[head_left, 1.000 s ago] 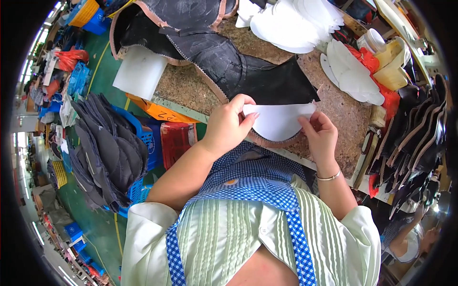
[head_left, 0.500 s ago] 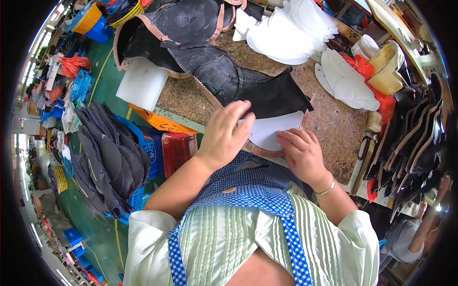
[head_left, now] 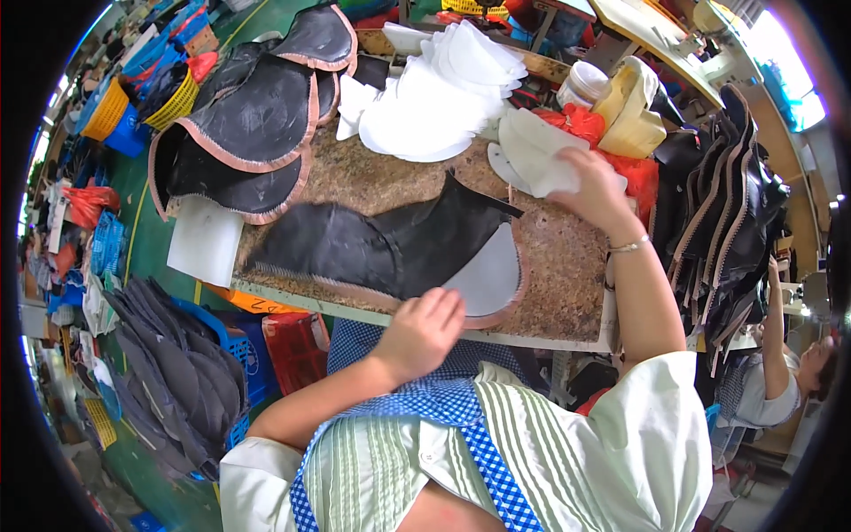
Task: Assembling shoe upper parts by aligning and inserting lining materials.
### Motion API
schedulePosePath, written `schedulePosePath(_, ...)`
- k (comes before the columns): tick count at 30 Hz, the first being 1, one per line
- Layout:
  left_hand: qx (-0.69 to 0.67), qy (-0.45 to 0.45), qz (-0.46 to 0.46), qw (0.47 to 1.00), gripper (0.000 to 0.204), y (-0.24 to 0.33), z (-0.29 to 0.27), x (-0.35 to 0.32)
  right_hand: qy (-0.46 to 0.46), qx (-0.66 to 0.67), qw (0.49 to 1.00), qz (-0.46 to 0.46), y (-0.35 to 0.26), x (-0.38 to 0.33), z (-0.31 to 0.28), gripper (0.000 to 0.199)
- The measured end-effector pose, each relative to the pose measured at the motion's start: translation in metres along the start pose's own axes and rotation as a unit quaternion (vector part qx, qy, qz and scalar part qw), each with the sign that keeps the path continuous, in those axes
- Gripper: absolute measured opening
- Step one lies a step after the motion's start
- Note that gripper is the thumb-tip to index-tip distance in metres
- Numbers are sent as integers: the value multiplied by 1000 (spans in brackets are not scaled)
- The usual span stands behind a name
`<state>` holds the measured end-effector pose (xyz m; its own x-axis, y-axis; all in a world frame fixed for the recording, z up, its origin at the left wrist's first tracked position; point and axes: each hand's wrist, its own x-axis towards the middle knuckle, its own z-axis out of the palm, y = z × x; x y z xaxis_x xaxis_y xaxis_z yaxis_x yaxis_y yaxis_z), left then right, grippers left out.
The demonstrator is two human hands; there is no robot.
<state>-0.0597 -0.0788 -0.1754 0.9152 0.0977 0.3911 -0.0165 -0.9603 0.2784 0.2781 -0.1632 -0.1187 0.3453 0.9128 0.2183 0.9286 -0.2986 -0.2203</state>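
In front of me a black, curved shoe-upper piece (head_left: pixel 337 253) with a notched tan edge lies on the worktop. A pale grey curved insert (head_left: pixel 488 277) covers its right end. My left hand (head_left: pixel 421 332) rests at the near edge of that piece, beside the insert, its fingers stretched out. Over at the far right, my right hand (head_left: pixel 596 191) touches a small stack of off-white curved pieces (head_left: pixel 532 151), thumb and fingers apart. Its fingertips are slightly blurred.
Black uppers (head_left: pixel 257 115) pile up at the far left, beside a white stack of cut pieces (head_left: pixel 434 102). More black uppers (head_left: pixel 714 213) hang at the right. Dark pieces (head_left: pixel 182 372) fill a blue basket (head_left: pixel 232 341) at the left. Another person (head_left: pixel 767 386) is at the far right.
Both hands were at the grey insert. My right hand has left it and reached to the off-white stack. The upper now lies flatter on the worktop, and the view has shifted.
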Motion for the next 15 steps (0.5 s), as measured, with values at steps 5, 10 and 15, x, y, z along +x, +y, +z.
schedulePosePath(5,-109,-2,15,994,50,-6,-4,0,-4,-24,1000,-3,-6,1,31,42)
schedulePosePath(10,34,17,-98,994,67,-32,-46,-32,94,132,976,144,20,3,42,15)
schedulePosePath(15,88,-57,-169,980,69,-55,-48,-41,171,589,645,456,90,13,53,18)
